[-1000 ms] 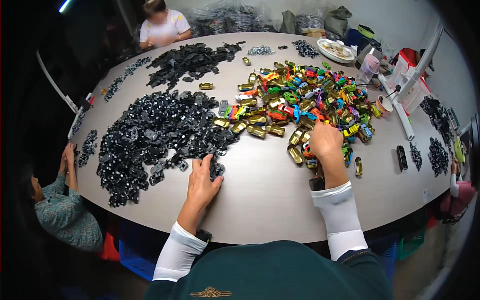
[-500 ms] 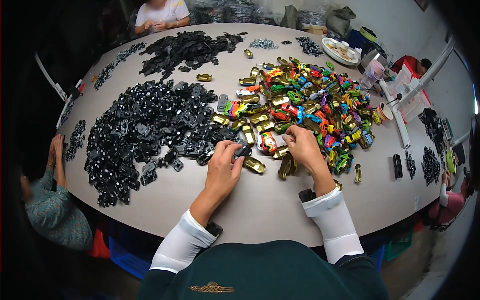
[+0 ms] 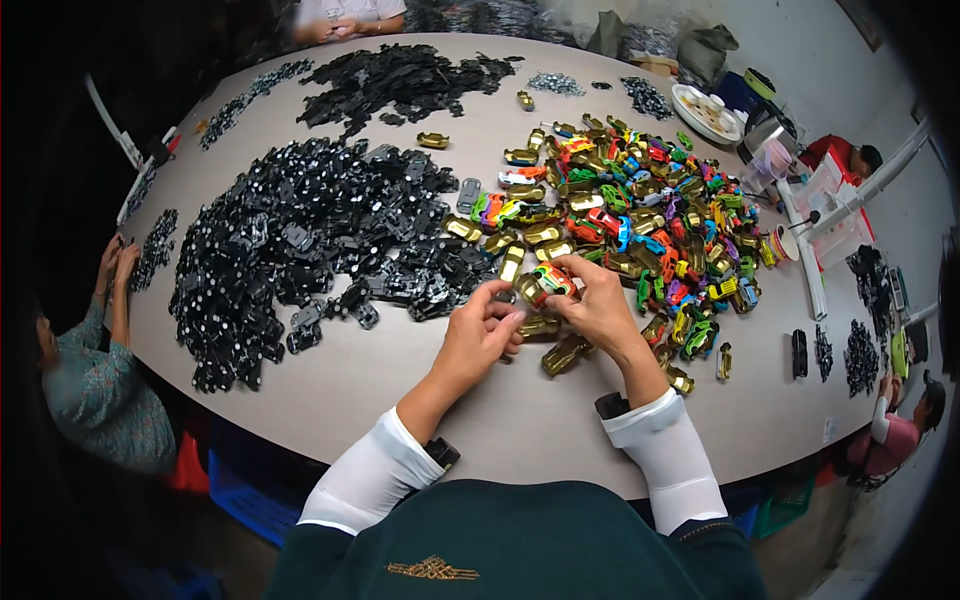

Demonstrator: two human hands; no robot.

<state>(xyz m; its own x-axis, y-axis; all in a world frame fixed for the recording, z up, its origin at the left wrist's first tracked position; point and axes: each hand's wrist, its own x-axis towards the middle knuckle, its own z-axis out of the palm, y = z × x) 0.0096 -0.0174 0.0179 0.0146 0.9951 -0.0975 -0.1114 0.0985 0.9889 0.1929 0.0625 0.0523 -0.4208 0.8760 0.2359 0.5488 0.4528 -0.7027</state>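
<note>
The left hand (image 3: pixel 480 338) and the right hand (image 3: pixel 598 305) are meeting over the near middle of the round tabletop (image 3: pixel 400 400); both are working on one small toy car shell (image 3: pixel 545 282), gold-coloured with red and green on top, which is sitting between them just above the surface. The fingers (image 3: pixel 572 268) of the right hand are curling over the shell's far side and pinching it, thumb underneath; the fingers of the left hand are bent inward, their tips pressing at the shell's left end, though whether they are also holding a second small piece I cannot tell.

Just below the fingers two loose gold shells (image 3: pixel 556 345) are lying on the tabletop, one almost touching the left thumb; to the right of the fingers and beyond them a wide heap of coloured car shells (image 3: pixel 640 215) is spreading out in gold, green, red, blue and purple; to the left of the fingers a big pile of black plastic parts (image 3: pixel 310 240) is covering the tabletop, its near edge lying close to the left hand; a second black pile (image 3: pixel 400 80) is lying well beyond, at the far side.

Another person's hands (image 3: pixel 115 265) are resting at the tabletop's left edge, well apart from the shell; a further person's arms are showing at the far rim.
</note>
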